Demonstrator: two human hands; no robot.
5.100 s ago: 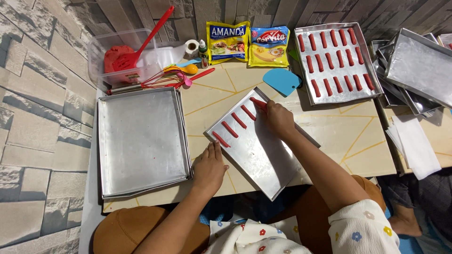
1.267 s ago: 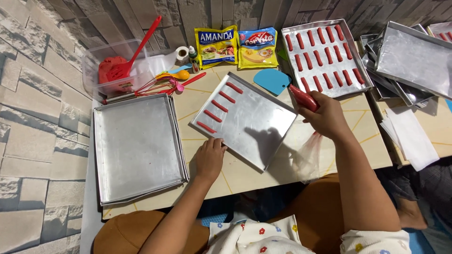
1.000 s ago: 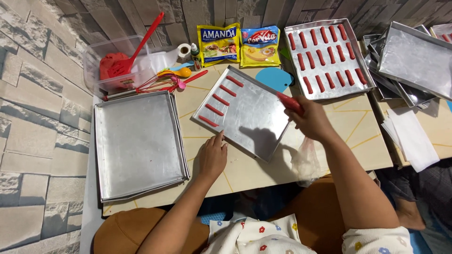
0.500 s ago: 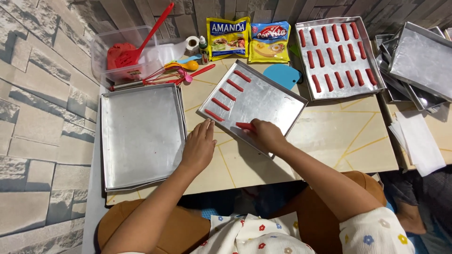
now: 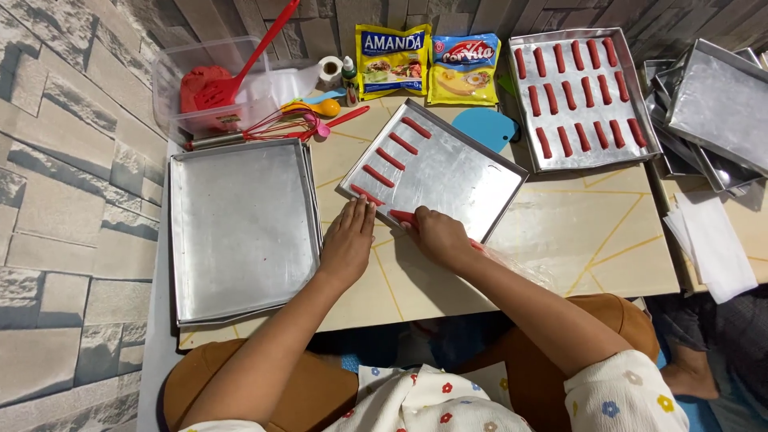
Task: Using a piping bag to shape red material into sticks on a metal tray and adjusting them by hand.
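Presently, the right hand (image 5: 436, 236) gripped a red piping bag (image 5: 404, 216); the left hand (image 5: 348, 244), fingers flat, steadied the tray (image 5: 464, 172): four strips (image 5: 390, 158) laid, most bare.

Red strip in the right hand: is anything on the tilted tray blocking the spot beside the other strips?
Nothing visible does. The right hand holds the red strip at the tilted tray's near edge, and bare metal lies next to the row of red strips. The left hand rests on the tray's near corner, off to the side.

Tilted metal tray (image 5: 456, 172); red dough strips (image 5: 390, 158) along left edge.
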